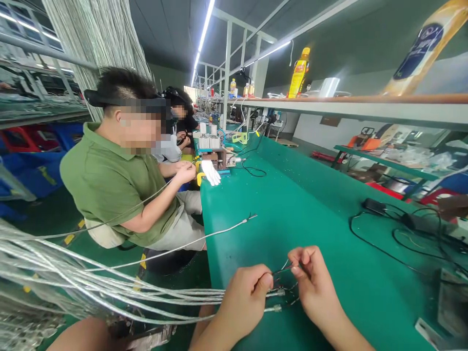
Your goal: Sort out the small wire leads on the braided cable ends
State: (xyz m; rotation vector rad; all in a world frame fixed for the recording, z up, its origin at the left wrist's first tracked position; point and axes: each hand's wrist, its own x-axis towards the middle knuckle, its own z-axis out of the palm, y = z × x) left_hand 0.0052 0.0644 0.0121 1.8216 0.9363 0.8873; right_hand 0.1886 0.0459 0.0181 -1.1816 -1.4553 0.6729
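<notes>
Two hands (pixel 245 298), one dark wire (pixel 282 269)

Lit by strip lights (pixel 205 29)

Stretches under a dark ceiling (pixel 164 29), past a green bench (pixel 310 209) and white shelf frame (pixel 227 68); takes in a pale wall (pixel 310 124) and green side table (pixel 413 172) at right, green floor (pixel 51 217) at left

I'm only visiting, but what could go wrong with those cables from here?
The thin dark wires between the left hand and the right hand look delicate, so a hard pull might damage one. The silver cables cross the edge of the green table in a loose bunch; their weight could tug the ends back or tangle them. One separate cable might be knocked off the table.
</notes>
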